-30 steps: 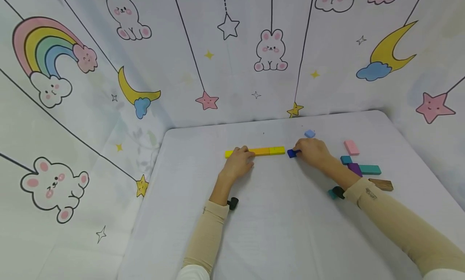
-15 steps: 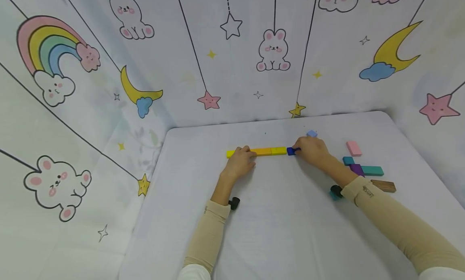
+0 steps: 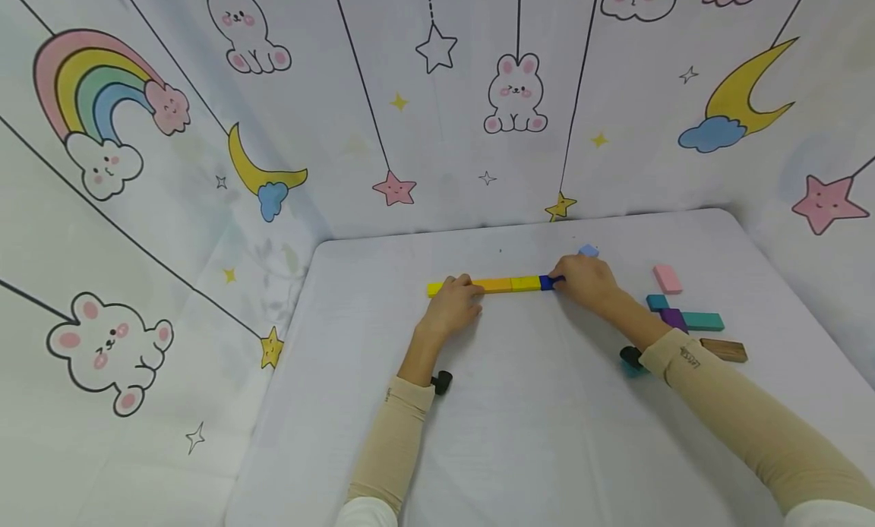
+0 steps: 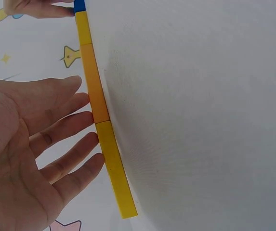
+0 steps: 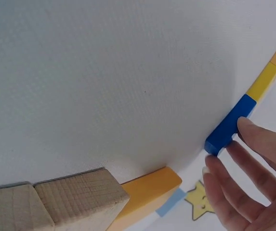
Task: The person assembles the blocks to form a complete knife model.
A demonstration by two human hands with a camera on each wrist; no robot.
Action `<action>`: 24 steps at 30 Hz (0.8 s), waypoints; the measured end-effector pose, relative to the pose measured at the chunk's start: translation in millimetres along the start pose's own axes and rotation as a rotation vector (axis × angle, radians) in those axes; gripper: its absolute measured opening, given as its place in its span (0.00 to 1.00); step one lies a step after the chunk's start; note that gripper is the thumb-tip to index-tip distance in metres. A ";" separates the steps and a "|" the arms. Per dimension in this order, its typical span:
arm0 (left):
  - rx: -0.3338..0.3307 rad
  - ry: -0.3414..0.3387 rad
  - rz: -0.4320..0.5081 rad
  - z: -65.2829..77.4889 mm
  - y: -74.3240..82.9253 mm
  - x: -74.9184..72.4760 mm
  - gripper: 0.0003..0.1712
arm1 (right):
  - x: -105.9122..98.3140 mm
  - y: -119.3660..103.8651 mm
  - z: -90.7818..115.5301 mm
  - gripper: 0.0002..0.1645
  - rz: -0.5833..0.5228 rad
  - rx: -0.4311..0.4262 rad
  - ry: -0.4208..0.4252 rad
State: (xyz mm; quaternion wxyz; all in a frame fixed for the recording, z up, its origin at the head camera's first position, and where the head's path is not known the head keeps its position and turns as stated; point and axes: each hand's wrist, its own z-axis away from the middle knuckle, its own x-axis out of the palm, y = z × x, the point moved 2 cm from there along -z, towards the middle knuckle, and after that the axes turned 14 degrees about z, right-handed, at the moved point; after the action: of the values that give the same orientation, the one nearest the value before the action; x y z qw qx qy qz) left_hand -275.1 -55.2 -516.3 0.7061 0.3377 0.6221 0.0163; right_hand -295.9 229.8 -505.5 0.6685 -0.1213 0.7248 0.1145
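Observation:
A straight row of yellow and orange blocks lies on the white table, with a longer yellow block (image 4: 117, 168) at its left end, an orange block (image 4: 95, 83) in the middle and a shorter yellow block (image 3: 525, 284) at its right. My left hand (image 3: 453, 307) touches the row with the tips of its fairly straight fingers, along the orange and longer yellow blocks. A dark blue block (image 5: 231, 124) stands end to end against the shorter yellow block. My right hand (image 3: 589, 284) pinches this blue block between thumb and fingers. Its right part is hidden in the head view.
Right of my right hand lie a pink block (image 3: 667, 279), teal blocks (image 3: 702, 321), a purple block (image 3: 673, 320) and a brown wooden block (image 3: 724, 350). A light blue block (image 3: 589, 250) is just behind that hand. Plain wooden blocks (image 5: 82, 195) show in the right wrist view.
The dark blue block has slid left in my right hand, closing the small gap to the shorter yellow block. My left hand has stayed on the row.

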 end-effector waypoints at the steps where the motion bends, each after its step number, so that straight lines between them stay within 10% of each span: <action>1: 0.000 -0.001 -0.001 -0.1 0.6 -0.1 0.22 | 0.0 0.4 0.4 0.15 -0.001 0.001 0.002; 24: 0.007 0.002 0.005 0.7 3.8 0.7 0.22 | -14.9 13.7 33.0 0.16 0.048 0.000 -0.005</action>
State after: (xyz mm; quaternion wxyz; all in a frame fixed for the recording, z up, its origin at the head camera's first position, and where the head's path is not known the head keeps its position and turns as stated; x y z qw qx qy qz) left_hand -272.8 -52.2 -515.0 0.7043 0.3419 0.6220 0.0161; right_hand -268.2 253.9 -493.2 0.6675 -0.1036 0.7257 0.1306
